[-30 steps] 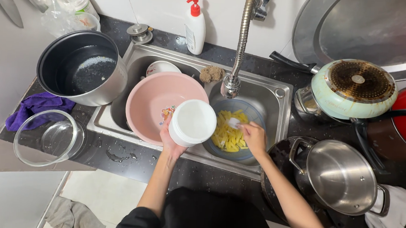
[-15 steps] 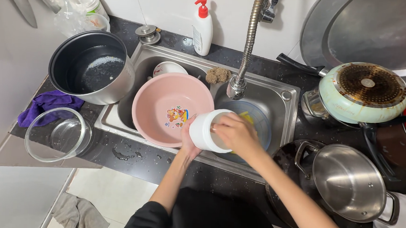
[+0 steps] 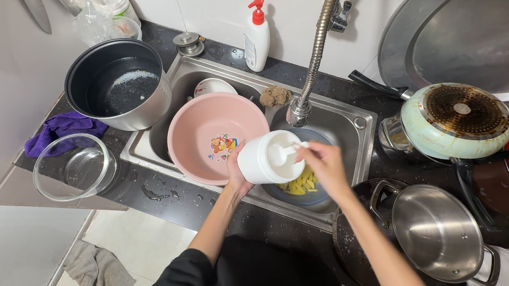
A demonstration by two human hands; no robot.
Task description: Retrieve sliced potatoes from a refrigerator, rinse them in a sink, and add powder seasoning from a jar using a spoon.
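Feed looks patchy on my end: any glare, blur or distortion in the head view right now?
Head view: even indoor light and sharp on the white jar and both hands; bright glare on the steel pot lid and big metal lid; wide-angle bending at the edges; no clear motion blur.

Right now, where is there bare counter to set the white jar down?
Bare strip of black counter between glass bowl and sink front edge. Right side crowded: steel pot, upturned pan. Sink holds pink basin.

White tiled wall (image 3: 186,3) at twelve o'clock, dark speckled counter (image 3: 163,199) at centre, pale floor (image 3: 136,242) at seven, perhaps tiled.
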